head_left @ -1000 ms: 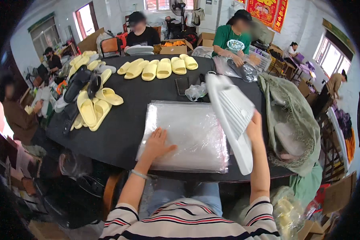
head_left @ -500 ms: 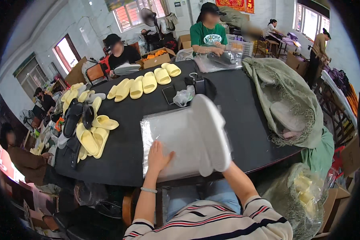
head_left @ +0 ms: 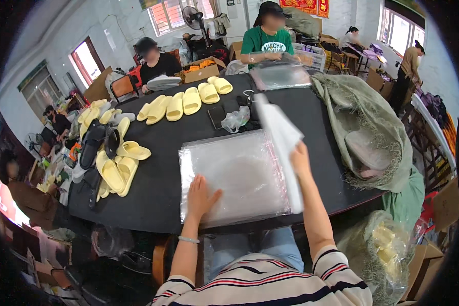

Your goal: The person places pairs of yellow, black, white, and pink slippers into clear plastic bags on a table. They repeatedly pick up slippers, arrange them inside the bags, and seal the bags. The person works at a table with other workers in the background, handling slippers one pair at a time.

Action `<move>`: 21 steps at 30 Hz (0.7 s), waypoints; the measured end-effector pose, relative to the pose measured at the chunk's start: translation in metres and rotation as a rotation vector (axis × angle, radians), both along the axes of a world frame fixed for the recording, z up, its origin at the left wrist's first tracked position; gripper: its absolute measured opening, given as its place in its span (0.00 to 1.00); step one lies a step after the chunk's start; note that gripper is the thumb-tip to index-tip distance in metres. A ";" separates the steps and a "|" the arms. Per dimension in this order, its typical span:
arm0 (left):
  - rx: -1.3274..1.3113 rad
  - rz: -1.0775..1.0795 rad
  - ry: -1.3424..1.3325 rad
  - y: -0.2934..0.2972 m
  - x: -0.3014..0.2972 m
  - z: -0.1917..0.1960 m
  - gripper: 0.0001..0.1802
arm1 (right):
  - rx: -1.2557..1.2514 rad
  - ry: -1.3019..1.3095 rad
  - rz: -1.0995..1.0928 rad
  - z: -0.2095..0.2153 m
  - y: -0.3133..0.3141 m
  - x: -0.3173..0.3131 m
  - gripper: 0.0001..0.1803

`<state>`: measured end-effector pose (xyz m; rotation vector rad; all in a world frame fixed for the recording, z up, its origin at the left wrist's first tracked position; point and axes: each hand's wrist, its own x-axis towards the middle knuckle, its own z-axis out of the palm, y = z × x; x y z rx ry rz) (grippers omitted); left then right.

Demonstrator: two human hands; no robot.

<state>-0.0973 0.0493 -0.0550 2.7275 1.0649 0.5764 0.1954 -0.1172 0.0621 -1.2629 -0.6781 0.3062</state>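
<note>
While left hand [head_left: 201, 197] touches bags [head_left: 232, 166], right hand [head_left: 300, 157] moved white footwear [head_left: 279, 131] rightward.

You wear a cream top [head_left: 265, 281] with horizontal stripes, broad navy ones and thinner red ones edged in dark lines. Its short sleeves [head_left: 332, 261] carry matching bands. Your trousers [head_left: 279, 249] are light blue, denim-like. A pale, rounded bangle [head_left: 188, 239] circles your left wrist; your left hand [head_left: 199, 200] and right hand [head_left: 301, 160] are bare.

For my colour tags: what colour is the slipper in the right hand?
White; the slipper, motion-blurred, shows best in the head view.
</note>
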 end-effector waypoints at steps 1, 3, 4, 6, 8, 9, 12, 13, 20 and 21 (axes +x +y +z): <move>0.002 -0.015 -0.031 0.001 -0.001 0.000 0.48 | -0.270 -0.178 0.023 0.010 0.013 -0.007 0.12; -0.015 -0.035 -0.065 0.004 -0.001 -0.001 0.47 | -0.124 -0.362 0.025 -0.002 0.052 -0.026 0.18; -0.028 -0.038 -0.085 0.005 -0.002 -0.001 0.46 | -0.375 -0.329 0.107 -0.010 0.063 -0.029 0.19; -0.083 -0.030 -0.147 0.003 -0.001 0.004 0.43 | -0.497 -0.523 0.130 -0.043 0.080 -0.030 0.21; -0.124 0.000 -0.200 0.007 -0.003 -0.005 0.42 | -0.413 -0.649 0.142 -0.070 0.075 -0.038 0.19; -0.117 -0.004 -0.250 0.010 -0.003 -0.008 0.39 | -0.371 -0.711 0.147 -0.079 0.072 -0.035 0.19; -0.191 0.022 -0.363 0.015 -0.009 -0.017 0.36 | -0.187 -0.448 0.427 -0.068 0.051 -0.023 0.14; -0.196 0.000 -0.403 0.017 -0.006 -0.021 0.35 | -0.158 -0.474 0.346 -0.080 0.047 -0.004 0.13; -0.223 0.134 -0.560 0.009 -0.020 -0.007 0.31 | -0.343 -0.602 0.085 -0.117 0.014 0.051 0.20; -0.274 0.183 -0.539 0.006 -0.025 -0.004 0.31 | -0.394 -0.718 0.093 -0.130 0.012 0.052 0.21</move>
